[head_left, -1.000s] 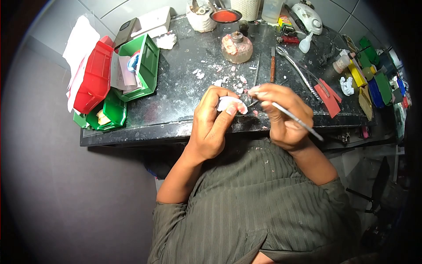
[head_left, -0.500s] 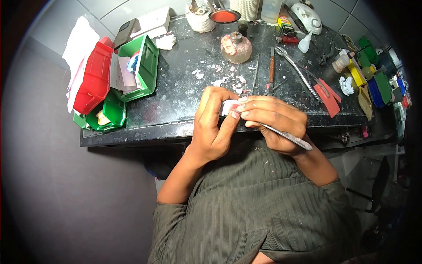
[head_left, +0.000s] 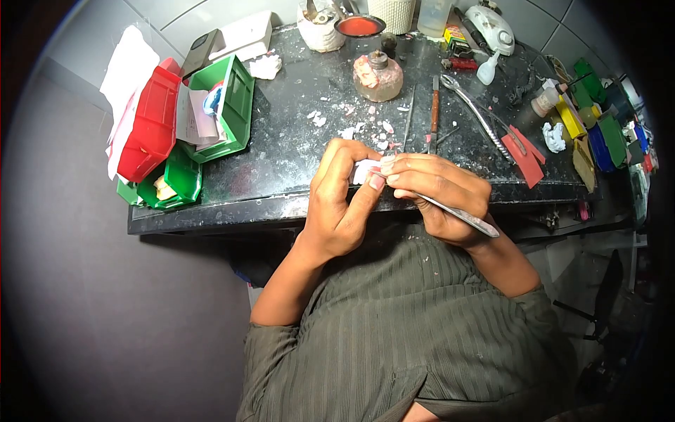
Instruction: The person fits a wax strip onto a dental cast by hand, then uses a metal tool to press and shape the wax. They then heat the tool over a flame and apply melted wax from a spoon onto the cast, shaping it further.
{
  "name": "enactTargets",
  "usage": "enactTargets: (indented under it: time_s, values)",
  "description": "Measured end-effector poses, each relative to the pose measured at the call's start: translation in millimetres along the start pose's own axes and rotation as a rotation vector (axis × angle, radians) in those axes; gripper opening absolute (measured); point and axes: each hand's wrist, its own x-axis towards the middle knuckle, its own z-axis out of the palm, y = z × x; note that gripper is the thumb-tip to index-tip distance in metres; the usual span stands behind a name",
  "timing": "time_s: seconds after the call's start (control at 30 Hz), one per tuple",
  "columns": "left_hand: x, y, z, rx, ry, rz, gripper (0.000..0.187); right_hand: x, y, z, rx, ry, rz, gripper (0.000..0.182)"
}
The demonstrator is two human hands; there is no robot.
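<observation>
A small white and pink piece (head_left: pixel 363 171) is pinched between the thumb and fingers of my left hand (head_left: pixel 341 197), at the front edge of the dark table. My right hand (head_left: pixel 446 197) is closed round a thin metal tool (head_left: pixel 467 221), whose flat end sticks out past the palm towards the wrist. The tool's other end meets the piece, mostly hidden by my fingertips. Fingers of both hands meet around the piece. Pink and white crumbs (head_left: pixel 349 131) lie on the table just beyond.
A glass burner (head_left: pixel 378 79) stands behind the hands. Beyond them lie a brown-handled knife (head_left: pixel 434 109), a metal tool (head_left: pixel 478 116) and red sheets (head_left: pixel 524 162). Green (head_left: pixel 235 105) and red bins (head_left: pixel 149 123) stand left. A red-filled dish (head_left: pixel 360 27) is at the back.
The tool's flat end has shifted slightly upward, and the fingers of both hands have moved a little around the piece. Both hands keep their hold.
</observation>
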Motion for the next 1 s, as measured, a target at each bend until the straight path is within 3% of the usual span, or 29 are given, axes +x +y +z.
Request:
enactTargets:
  time_s: [0.6, 0.77, 1.0]
  values:
    - [-0.6, 3.1, 4.0, 0.005, 0.043, -0.057, 0.014, -7.4, -3.3, 4.9, -0.09, 0.048, 0.031, 0.013]
    - [-1.1, 4.3, 4.8, -0.151, 0.056, -0.196, 0.013, -8.4, -2.8, 4.8, -0.118, 0.043, 0.032, 0.016]
    - [-1.8, 0.9, 5.5, -0.273, 0.063, -0.237, 0.011, -11.1, 3.2, 6.4, -0.121, 0.055, -0.009, 0.02]
